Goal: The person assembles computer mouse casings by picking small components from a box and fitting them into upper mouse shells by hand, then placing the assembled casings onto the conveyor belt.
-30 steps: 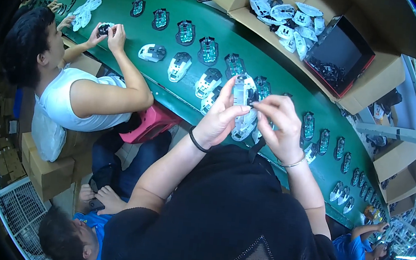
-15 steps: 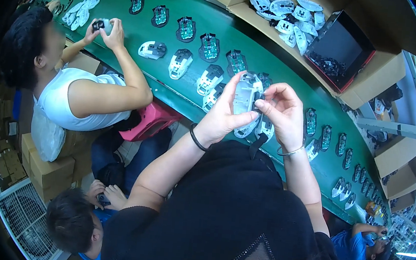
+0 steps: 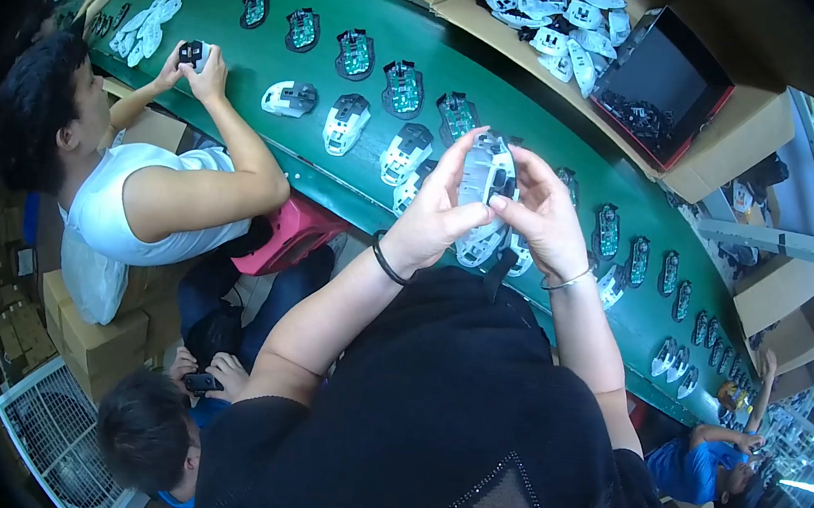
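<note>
Above the near edge of the green table I hold a pale mouse shell point(image 3: 474, 174), hollow inner side facing up. My left hand point(image 3: 430, 222) is closed round its left edge, thumb at the lower end. My right hand point(image 3: 549, 221) grips the other edge, its thumb pressing near a small black part point(image 3: 503, 187) along the shell's right side. Partly covered by my hands, more white-and-dark mouse shells lie just below. Left of my hands rest a grey-and-white shell point(image 3: 405, 154) and another shell point(image 3: 347, 124). Beyond them sits a mouse base with a green circuit board point(image 3: 403, 89).
The green table point(image 3: 216, 50) carries rows of mouse bases and shells. Behind it, a cardboard box point(image 3: 534, 56) holds white shells and a black tray point(image 3: 660, 92) of small dark parts. Co-workers sit at left, lower left and far right; a pink stool point(image 3: 293, 233) stands at left.
My right fingers have moved in from above the black part to wrap the shell's right edge, thumb lower on it. The shell is turned slightly. At far right, a raised arm has appeared.
</note>
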Demonstrator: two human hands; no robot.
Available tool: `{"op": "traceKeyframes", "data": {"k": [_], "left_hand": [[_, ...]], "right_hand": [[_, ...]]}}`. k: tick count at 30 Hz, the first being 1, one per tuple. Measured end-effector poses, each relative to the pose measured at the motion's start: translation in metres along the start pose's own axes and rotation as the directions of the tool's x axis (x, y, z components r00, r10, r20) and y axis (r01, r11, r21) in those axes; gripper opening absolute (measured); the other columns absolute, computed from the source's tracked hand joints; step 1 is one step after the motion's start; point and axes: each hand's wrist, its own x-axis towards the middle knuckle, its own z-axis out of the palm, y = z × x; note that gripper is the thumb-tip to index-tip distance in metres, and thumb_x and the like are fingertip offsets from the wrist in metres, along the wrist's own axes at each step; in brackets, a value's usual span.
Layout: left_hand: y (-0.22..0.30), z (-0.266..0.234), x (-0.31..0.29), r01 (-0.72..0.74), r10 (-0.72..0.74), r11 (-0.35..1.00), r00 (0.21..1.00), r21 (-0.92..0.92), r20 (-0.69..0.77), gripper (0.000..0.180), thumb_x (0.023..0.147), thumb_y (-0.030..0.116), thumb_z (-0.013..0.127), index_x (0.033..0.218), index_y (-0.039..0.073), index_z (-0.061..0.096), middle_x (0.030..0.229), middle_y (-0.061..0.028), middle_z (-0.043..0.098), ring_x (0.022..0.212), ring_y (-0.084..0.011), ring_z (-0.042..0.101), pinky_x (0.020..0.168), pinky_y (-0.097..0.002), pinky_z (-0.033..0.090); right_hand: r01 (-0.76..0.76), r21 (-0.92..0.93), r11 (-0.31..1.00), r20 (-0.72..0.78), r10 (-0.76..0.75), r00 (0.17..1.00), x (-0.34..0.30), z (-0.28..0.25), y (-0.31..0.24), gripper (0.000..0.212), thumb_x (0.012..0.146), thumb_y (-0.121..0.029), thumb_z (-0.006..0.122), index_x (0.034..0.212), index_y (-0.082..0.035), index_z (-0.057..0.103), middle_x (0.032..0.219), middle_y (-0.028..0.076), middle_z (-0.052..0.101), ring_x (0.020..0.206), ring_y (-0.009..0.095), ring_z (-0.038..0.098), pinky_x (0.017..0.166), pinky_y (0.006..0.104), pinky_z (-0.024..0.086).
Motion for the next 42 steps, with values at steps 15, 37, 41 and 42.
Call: {"op": "traceKeyframes", "data": {"k": [15,37,41,42], "left_hand": [[-0.001,-0.086,0.020,0.051,-0.089,0.991,0.945,-0.126,-0.313,0.071,0.074,0.002,0.055,0.138,0.012,0.025,0.115,-0.0140,0.051,0.102,-0.0256,0.056,0.083,-0.0396,0.048],[0.009,-0.072,0.067,0.130,-0.198,0.925,0.967,-0.357,-0.160,0.046,0.084,0.005,0.053,0.127,0.011,0.038,0.113,-0.0087,0.053,0.100,-0.0252,0.057,0.076,-0.0352,0.050],[0.012,-0.049,0.061,0.190,-0.218,0.919,0.975,-0.347,-0.044,0.057,0.081,-0.003,0.049,0.132,0.015,0.030,0.119,-0.0081,0.049,0.104,-0.0209,0.054,0.075,-0.0332,0.050],[0.012,-0.044,0.059,0.201,-0.229,0.917,0.973,-0.344,-0.042,0.057,0.081,-0.003,0.049,0.132,0.015,0.030,0.119,-0.0081,0.049,0.104,-0.0209,0.054,0.075,-0.0332,0.050]], "right_hand": [[0.175,-0.624,0.761,0.154,-0.100,0.983,0.142,-0.048,0.012,0.012,0.079,-0.014,0.064,0.085,-0.004,0.067,0.092,0.010,0.062,0.087,0.021,0.059,0.080,0.0332,0.046],[-0.068,0.181,0.981,0.008,0.067,0.998,0.155,-0.085,-0.032,0.019,0.085,-0.001,0.055,0.103,0.001,0.059,0.090,0.005,0.062,0.077,0.010,0.060,0.068,0.0208,0.050],[0.025,0.112,0.993,-0.006,-0.025,1.000,0.082,-0.054,-0.032,0.013,0.083,0.001,0.058,0.095,0.003,0.059,0.090,0.007,0.062,0.075,0.012,0.062,0.066,0.0221,0.051],[0.037,0.064,0.997,-0.028,-0.036,0.999,0.071,-0.047,-0.027,0.012,0.082,0.002,0.059,0.093,0.002,0.058,0.089,0.006,0.060,0.076,0.012,0.062,0.068,0.0217,0.050]]}}
